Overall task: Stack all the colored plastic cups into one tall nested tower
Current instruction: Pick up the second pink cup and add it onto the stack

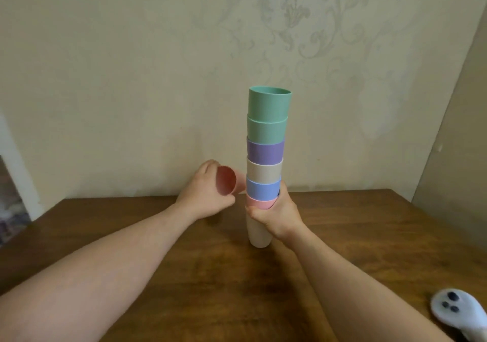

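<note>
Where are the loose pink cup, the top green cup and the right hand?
loose pink cup [226,180], head view, on its open mouth.
top green cup [269,104], head view, on its side wall.
right hand [279,216], head view, on its back, wrapped round the tower.

The tower of nested cups [265,157] is standing upright on the table [210,275], before the wall [131,78]. Its lower part is being gripped by the right hand [279,213]. Just left of the tower, a single cup [226,181] is being held tilted by the left hand [204,196]. A controller [458,311] is lying well right of the tower, nearer the viewer.
</note>
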Demonstrator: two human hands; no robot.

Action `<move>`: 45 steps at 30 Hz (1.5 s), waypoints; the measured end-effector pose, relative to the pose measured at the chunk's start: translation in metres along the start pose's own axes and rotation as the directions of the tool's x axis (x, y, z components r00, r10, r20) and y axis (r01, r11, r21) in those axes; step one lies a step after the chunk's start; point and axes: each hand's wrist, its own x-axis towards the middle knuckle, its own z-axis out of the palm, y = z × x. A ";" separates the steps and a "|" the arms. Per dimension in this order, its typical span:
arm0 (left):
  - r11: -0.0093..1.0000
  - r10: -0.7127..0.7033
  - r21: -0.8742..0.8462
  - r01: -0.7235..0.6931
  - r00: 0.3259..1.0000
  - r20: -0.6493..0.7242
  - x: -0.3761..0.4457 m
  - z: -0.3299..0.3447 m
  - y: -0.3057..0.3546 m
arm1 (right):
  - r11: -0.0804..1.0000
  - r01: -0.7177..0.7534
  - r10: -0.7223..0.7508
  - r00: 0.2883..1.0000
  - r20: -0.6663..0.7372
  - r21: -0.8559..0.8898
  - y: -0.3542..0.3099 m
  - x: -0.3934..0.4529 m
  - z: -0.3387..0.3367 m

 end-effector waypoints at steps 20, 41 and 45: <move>0.272 -0.159 -0.922 -0.277 0.932 -0.327 0.001 -0.212 0.153 | 1.000 0.002 -0.002 0.999 0.037 0.009 -0.019 -0.051 0.017; 0.645 0.098 -0.711 -0.281 0.953 -0.287 -0.004 -0.110 0.129 | 0.998 0.032 -0.035 0.998 0.046 0.053 -0.007 -0.034 0.020; 0.693 0.085 -0.687 -0.217 0.971 -0.221 -0.004 -0.089 0.097 | 0.998 0.043 -0.044 0.999 0.024 0.054 -0.004 -0.024 0.024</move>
